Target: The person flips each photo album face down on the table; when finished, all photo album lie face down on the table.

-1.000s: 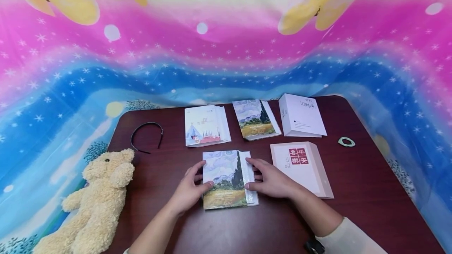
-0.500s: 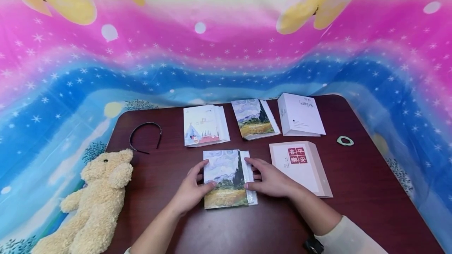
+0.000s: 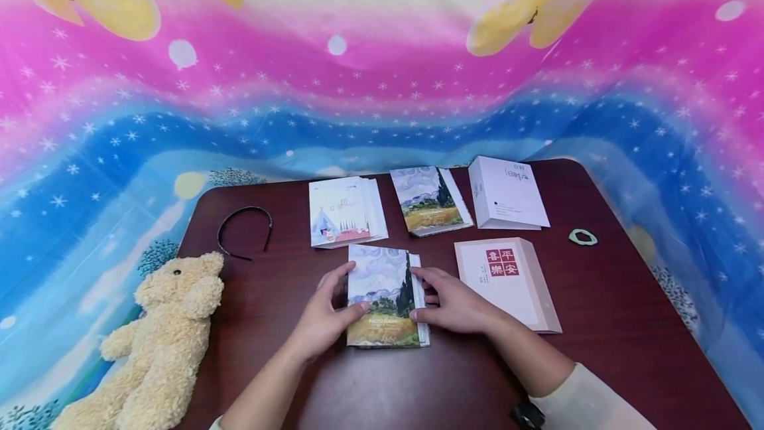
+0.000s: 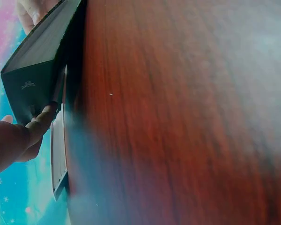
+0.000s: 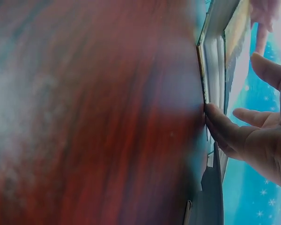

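A photo album (image 3: 382, 297) with a painted landscape cover lies between both hands at the near middle of the table, its left side raised. My left hand (image 3: 322, 316) grips its left side, thumb on the cover; in the left wrist view, the fingers (image 4: 40, 124) reach under the dark green spine (image 4: 28, 91). My right hand (image 3: 456, 304) holds the opposite edge. Down in the right wrist view, a fingertip (image 5: 210, 110) touches the lower cover's edge, with the thumb (image 5: 269, 72) above. White page edges (image 5: 215, 70) show between the covers.
Behind stand a white tent-picture album (image 3: 340, 214), a matching landscape album (image 3: 426, 201) and a white album (image 3: 513, 194). A pink album (image 3: 504, 284) lies close to my right hand. A headband (image 3: 221, 231) and teddy bear (image 3: 173, 330) are left, a green hair tie (image 3: 583, 237) right.
The photo album's left side has risen and its cover has shifted slightly right and away, hiding more of the white pages. Both hands keep their places at its sides.
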`<action>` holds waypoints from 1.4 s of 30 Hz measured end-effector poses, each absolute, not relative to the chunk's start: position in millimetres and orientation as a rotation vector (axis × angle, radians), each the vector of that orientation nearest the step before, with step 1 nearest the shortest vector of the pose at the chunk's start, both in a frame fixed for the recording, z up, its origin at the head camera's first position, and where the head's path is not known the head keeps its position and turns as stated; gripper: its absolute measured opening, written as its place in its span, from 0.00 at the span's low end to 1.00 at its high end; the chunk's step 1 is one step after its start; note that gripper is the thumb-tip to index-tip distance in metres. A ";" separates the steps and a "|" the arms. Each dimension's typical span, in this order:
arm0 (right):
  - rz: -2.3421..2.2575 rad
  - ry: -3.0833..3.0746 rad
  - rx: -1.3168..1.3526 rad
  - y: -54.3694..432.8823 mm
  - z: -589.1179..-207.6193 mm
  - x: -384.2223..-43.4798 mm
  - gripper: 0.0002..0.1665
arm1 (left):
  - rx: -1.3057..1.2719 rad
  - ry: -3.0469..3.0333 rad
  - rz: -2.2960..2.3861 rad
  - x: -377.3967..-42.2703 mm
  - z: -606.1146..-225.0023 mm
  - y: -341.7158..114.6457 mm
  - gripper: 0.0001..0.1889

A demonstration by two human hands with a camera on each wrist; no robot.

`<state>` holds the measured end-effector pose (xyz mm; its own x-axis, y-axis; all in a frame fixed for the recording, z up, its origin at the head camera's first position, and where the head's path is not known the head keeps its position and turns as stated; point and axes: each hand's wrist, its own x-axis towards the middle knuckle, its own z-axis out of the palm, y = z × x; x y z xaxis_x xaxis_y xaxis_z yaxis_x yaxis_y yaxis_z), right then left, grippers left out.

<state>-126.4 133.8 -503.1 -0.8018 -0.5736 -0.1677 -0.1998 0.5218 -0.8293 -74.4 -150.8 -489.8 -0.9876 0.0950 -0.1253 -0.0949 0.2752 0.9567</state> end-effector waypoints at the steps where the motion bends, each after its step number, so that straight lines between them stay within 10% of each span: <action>1: -1.195 2.346 -0.641 133.6 -503.0 -126.5 0.51 | 0.009 2.385 1.804 -74.9 -489.0 -150.6 0.41; 42: -1.185 2.367 -0.685 121.8 -500.3 -127.7 0.48 | 0.187 2.226 1.987 -70.8 -453.3 -139.1 0.39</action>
